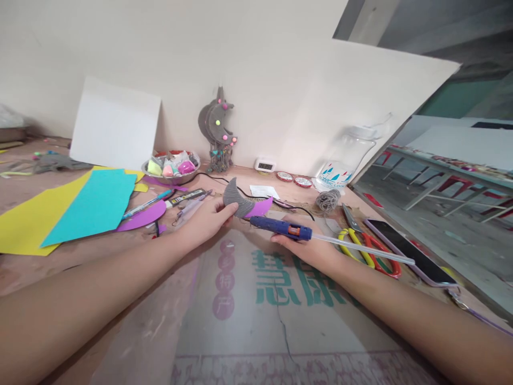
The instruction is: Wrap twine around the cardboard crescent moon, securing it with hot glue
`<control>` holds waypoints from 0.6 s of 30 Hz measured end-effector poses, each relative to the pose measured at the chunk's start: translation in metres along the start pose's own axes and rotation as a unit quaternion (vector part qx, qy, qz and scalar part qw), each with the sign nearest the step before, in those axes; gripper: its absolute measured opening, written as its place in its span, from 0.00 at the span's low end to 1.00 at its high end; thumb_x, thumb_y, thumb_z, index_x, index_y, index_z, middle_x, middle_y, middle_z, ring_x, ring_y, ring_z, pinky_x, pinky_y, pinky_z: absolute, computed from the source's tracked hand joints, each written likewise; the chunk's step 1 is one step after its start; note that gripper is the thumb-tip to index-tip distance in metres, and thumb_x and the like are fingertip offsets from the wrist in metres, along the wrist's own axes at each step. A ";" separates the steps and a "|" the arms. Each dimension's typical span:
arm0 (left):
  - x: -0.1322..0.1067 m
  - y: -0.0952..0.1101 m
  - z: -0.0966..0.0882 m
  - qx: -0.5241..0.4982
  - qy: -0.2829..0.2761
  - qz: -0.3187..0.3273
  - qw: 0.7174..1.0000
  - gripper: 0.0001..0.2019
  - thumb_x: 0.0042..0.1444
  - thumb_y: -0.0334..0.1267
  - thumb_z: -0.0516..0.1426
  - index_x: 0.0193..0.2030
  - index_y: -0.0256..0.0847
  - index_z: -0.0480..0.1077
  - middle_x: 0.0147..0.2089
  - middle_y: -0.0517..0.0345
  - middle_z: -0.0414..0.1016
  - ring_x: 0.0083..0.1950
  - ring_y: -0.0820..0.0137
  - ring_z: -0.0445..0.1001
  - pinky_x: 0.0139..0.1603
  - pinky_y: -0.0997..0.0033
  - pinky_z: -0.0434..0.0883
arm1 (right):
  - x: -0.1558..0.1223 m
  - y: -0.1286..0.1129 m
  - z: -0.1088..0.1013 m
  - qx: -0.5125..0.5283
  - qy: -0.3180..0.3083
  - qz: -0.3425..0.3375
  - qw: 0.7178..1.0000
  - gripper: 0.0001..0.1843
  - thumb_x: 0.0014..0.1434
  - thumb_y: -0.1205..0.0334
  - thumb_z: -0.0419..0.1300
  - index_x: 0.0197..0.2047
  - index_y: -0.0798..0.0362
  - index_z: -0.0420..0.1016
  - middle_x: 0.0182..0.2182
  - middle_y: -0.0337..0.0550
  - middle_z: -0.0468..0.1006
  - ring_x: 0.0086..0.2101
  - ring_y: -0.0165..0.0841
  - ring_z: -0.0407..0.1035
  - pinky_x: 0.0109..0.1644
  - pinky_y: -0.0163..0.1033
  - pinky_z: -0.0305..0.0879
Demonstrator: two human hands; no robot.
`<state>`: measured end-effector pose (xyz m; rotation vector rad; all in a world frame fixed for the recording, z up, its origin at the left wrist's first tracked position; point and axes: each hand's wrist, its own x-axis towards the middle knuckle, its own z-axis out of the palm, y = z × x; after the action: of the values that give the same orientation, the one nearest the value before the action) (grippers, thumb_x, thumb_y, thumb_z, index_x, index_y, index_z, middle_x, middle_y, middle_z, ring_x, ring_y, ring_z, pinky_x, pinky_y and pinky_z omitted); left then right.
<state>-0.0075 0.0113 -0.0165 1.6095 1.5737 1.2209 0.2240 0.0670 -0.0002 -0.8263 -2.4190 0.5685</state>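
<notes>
My left hand (214,216) pinches the grey end of a crescent moon piece (238,201). Grey yarn covers that part, while the other tip is bare purple (260,207). In my right hand (298,238) lies a blue glue gun (280,227), with a long clear glue stick (364,247) poking out of its back. Its nozzle points left, close to the crescent's lower edge; I cannot tell whether they touch. My right fingers are closed around the gun's body and partly hidden behind it. Beneath both hands is a clear plastic sheet (240,331) printed with characters.
On the right are a ball of grey yarn (327,201), scissors (387,256), a phone (409,248) and a clear jug (344,160). Yellow (36,214) and turquoise sheets (92,206) lie left. Behind stand a bowl (172,176) and a decorated grey moon (218,125).
</notes>
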 end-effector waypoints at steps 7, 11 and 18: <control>-0.001 0.003 0.000 0.000 0.003 -0.011 1.000 0.18 0.56 0.49 0.49 0.21 0.39 0.60 0.19 0.64 0.61 0.23 0.75 0.61 0.26 0.74 0.57 | 0.001 0.000 -0.001 -0.025 0.007 -0.003 1.000 0.16 0.52 0.48 0.59 0.27 0.53 0.70 0.23 0.38 0.71 0.26 0.30 0.64 0.30 0.34 0.59; -0.001 0.005 0.000 0.008 0.007 -0.016 1.000 0.18 0.56 0.48 0.49 0.21 0.39 0.61 0.19 0.64 0.62 0.22 0.75 0.61 0.25 0.74 0.57 | 0.001 0.000 0.000 -0.027 0.021 -0.007 0.999 0.14 0.52 0.49 0.59 0.27 0.52 0.70 0.23 0.37 0.71 0.26 0.30 0.64 0.30 0.34 0.59; -0.001 0.004 -0.001 -0.004 0.010 -0.021 1.000 0.18 0.55 0.49 0.49 0.21 0.39 0.61 0.19 0.65 0.63 0.22 0.75 0.61 0.25 0.74 0.58 | 0.000 -0.001 -0.001 -0.038 0.026 0.024 0.999 0.15 0.53 0.48 0.59 0.26 0.52 0.69 0.22 0.37 0.71 0.25 0.30 0.65 0.28 0.33 0.58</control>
<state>-0.0062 0.0099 -0.0132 1.5554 1.6050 1.2226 0.2242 0.0662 0.0009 -0.9228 -2.3920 0.4689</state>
